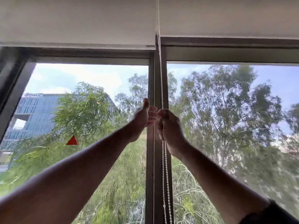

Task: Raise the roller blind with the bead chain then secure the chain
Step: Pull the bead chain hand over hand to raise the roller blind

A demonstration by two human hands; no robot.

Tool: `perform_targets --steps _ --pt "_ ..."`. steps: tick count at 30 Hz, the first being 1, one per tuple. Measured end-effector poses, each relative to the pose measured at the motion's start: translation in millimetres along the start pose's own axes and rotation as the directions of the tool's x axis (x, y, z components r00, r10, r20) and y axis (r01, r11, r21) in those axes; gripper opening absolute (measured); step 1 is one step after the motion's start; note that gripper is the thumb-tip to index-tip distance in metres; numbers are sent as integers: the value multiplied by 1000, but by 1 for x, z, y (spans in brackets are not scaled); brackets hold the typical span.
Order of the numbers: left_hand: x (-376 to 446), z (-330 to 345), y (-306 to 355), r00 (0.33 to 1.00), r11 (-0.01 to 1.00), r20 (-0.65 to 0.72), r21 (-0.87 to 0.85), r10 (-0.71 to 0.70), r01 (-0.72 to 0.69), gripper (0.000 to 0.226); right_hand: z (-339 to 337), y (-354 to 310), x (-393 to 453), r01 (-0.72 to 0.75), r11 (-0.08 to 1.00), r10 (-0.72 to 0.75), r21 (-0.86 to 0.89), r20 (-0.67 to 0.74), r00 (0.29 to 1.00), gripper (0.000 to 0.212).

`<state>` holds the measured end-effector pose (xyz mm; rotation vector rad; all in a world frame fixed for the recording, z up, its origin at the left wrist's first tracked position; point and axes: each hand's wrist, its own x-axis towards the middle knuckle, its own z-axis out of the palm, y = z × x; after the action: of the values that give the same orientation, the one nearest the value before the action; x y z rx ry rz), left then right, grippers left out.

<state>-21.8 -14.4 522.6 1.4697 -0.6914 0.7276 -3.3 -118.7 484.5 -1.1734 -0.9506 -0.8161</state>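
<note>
A white bead chain (165,167) hangs in two strands along the dark central window post (151,159). My right hand (169,126) is closed around the chain at about mid height of the window. My left hand (144,117) is just left of it, palm turned right, fingers spread and apart from the chain. The left white roller blind (77,29) is rolled high, its bottom bar near the top of the frame. A second white blind (226,16) on the right sits slightly higher.
Two large glass panes show trees and a blue building outside. A small red triangle sticker (72,140) is on the left pane. The dark window frame (14,81) slants down the left side.
</note>
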Motion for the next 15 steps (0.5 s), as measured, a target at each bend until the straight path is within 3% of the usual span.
perform_targets --steps 7,12,15 --pt "21 14 70 984 965 140 -222 -113 142 35 4 11 -34 1 1000 2 -19 123 992 30" --pt "23 33 66 995 969 -77 -244 -68 47 37 -11 18 -40 49 993 -28 -105 189 982 29" --pt "22 36 49 993 974 -121 -224 -7 -20 42 -26 23 -38 -14 985 54 -172 227 972 29"
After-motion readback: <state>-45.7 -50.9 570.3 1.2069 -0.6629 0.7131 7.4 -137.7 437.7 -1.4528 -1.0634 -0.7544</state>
